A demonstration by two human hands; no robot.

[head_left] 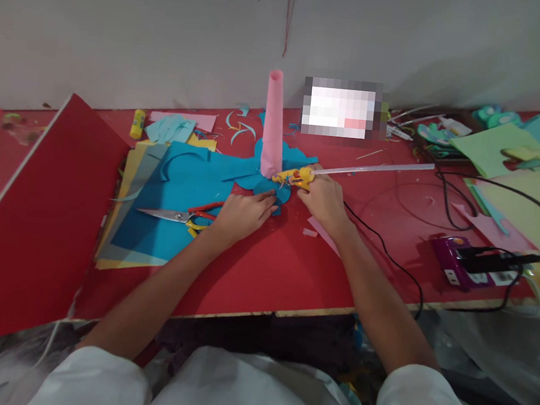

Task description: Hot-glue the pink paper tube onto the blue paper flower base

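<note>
We face a smooth, pale wall (170,42), and below it a red, glossy surface (253,283) with a rough edge, strewn with paper scraps. A flat red panel (36,226) stands slanted at our left. Next come blue paper sheets (182,176), flat and matte, fanned over grey and yellow ones. Beside them, at the middle of the surface, lies a blue flower (248,181) with rounded lobes; on it rises a pink tube (274,124), rolled from paper, narrowing toward its open top. Steel scissors (174,215) rest on the sheets. Our left grip (246,215) lies on the flower's near edge; whether it pinches, we cannot tell. Our right grip (324,198) is closed around a yellow glue gun (306,177), its nozzle at the tube's foot, a slim, clear rod (372,170) jutting from its back.
</note>
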